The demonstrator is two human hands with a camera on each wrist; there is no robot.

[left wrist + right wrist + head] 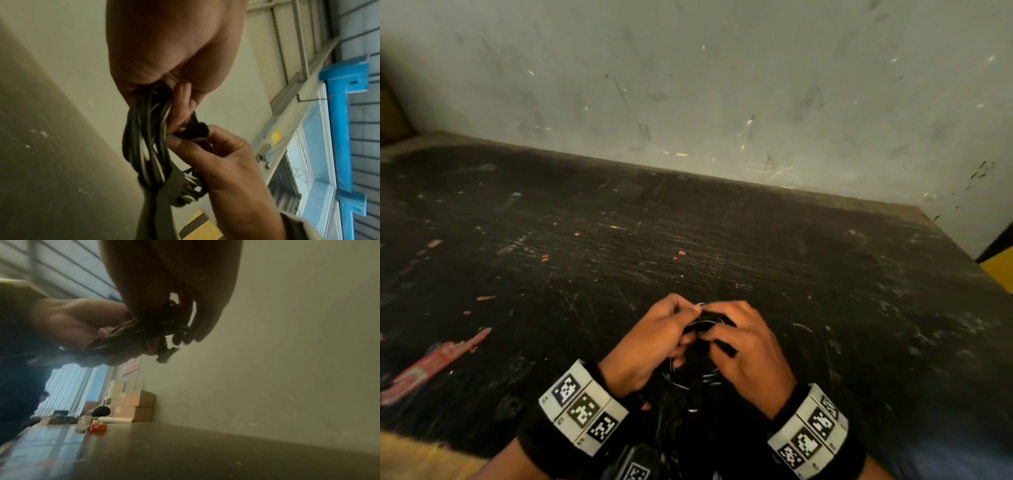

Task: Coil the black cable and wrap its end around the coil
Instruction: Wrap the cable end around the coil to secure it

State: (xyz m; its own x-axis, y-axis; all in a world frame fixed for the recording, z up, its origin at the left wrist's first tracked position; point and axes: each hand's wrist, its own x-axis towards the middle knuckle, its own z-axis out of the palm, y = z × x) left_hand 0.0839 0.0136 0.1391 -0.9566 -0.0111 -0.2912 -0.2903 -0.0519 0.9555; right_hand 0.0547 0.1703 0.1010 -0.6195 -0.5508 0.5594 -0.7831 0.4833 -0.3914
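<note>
**Supervisor:** Report what you have, largest item first, with counts.

**Operator:** One wall (722, 85), grey and scuffed, fills the top of my head view. Below it, one dark scratched table (619, 240) covers the middle and lower frame. One red strip (431, 366) lies at the lower left of that surface, with a few small red flecks scattered toward the centre.

**Supervisor:** Hands?

**Operator:** Two, both at lower centre of the head view, touching each other over the table. I see marker bands on both wrists. The left hand (654, 339) has its fingers curled round the bundle. The right hand (746, 342) is likewise clenched on it, thumb and fingers pinching.

**Supervisor:** The task item?

**Operator:** One black cable (148, 146), already gathered into several loops, sits between the two hands at the centre of the left wrist view and hangs below the fingers. I cannot count the loops exactly. One dark plug end (166, 354) sticks out under the right fingertips at the centre of the right wrist view.

**Supervisor:** Anything else?

**Operator:** Stacked cardboard boxes (135, 407) at the lower left of the right wrist view; number unclear.
</note>
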